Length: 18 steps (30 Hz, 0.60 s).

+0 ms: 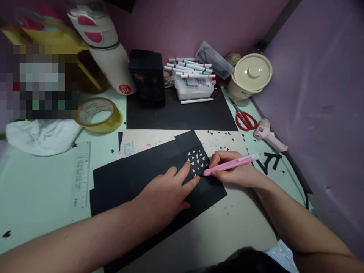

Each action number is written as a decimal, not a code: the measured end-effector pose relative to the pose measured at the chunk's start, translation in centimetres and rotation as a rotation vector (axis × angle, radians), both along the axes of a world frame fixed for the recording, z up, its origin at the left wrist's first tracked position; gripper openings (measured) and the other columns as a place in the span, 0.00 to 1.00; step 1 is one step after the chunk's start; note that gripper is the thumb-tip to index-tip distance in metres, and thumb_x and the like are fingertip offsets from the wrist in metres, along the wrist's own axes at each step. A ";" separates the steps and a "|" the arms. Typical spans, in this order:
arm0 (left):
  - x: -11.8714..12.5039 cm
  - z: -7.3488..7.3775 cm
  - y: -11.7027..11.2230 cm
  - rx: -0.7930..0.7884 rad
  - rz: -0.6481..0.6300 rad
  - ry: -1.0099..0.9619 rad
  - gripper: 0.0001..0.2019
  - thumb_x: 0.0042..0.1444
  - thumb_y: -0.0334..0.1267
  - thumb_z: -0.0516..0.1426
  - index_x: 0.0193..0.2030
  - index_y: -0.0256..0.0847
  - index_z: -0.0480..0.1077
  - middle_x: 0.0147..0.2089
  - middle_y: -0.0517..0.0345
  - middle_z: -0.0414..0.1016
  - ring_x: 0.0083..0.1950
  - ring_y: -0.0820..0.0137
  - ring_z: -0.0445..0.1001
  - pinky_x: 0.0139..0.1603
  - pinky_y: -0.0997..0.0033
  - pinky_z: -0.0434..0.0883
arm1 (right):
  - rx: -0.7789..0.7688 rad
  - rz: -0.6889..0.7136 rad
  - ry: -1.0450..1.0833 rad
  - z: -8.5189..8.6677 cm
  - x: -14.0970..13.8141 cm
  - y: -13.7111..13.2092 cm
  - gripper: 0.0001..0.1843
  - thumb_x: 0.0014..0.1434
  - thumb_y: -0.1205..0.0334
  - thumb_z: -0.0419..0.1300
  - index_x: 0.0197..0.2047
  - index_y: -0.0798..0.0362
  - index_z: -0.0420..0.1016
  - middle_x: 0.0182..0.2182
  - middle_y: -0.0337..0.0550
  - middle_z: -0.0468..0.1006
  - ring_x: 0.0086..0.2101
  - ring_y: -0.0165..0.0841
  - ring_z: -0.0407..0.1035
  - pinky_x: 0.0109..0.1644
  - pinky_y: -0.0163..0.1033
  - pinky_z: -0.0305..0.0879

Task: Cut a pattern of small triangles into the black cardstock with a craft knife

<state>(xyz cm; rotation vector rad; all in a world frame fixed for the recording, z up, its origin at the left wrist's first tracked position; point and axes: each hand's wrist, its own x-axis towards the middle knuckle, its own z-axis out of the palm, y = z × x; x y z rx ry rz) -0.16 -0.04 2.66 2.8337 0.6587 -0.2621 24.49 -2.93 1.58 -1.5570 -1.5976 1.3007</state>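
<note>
A sheet of black paper (133, 178) lies on a beige cardboard mat (227, 223), with small triangular holes (197, 159) cut in one flap. My left hand (167, 191) lies flat on the black paper, fingers stretched toward the holes, pressing the sheet down. My right hand (231, 170) is closed around a pink craft knife (231, 164), its tip touching the paper just below the cut triangles.
A clear ruler (81, 174) and a tape roll (98, 115) lie at the left. Behind are a black box (148, 77), a tub of markers (193, 77), a cream lidded pot (250, 76), red scissors (246, 120) and a pink glue gun (269, 136). Black scraps dot the mat.
</note>
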 end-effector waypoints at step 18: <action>0.1 0.1 -0.1 -0.013 0.007 0.015 0.35 0.56 0.47 0.65 0.69 0.50 0.61 0.71 0.39 0.58 0.50 0.56 0.74 0.40 0.62 0.76 | -0.071 -0.046 0.014 0.0 0.1 0.3 0.03 0.47 0.69 0.61 0.27 0.53 0.74 0.25 0.37 0.75 0.26 0.28 0.64 0.27 0.34 0.55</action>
